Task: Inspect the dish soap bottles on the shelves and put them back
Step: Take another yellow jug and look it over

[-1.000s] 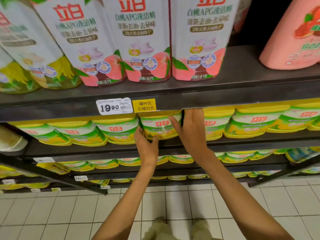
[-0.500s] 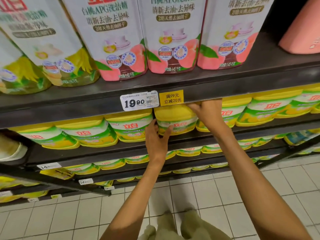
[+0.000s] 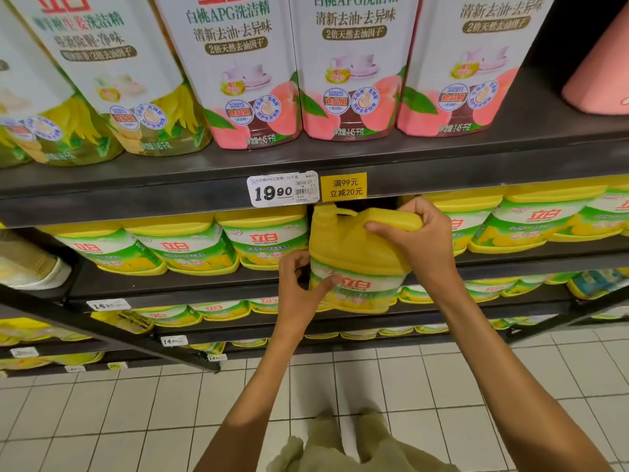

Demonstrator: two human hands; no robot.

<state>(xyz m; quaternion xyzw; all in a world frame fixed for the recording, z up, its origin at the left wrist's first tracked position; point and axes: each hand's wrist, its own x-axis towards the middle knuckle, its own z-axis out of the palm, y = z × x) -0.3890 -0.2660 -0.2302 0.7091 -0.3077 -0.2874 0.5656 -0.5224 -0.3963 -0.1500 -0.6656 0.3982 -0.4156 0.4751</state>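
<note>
While the yellow dish soap bottle [image 3: 357, 264] hangs in front of the second shelf [image 3: 190, 284], tipped forward out of the gap in its row, both hands are clamped on it. The right hand [image 3: 418, 240] curls round the yellow handle at the top, and the left hand [image 3: 299, 291] grips the lower left side, thumb pressed across the green and white label. The spout end sits just under the edge of the upper shelf [image 3: 442, 158], close below the white price tag [image 3: 284, 189] and the yellow promotion tag [image 3: 343, 187].

Judging from this, the bottle is partly out for inspection, so the main risk is at the top: lifted further while tilted, the cap could knock the shelf edge or scrape the tags loose. It looks heavy, and if the left hand slides on the glossy label, all the weight would swing on the handle. Neighbouring yellow bottles [image 3: 265, 240] stand just beside the gap; returned crooked, this one could push them askew. Above, the peach dish soap bottles [image 3: 350, 69] stand well apart from the hands.
</note>
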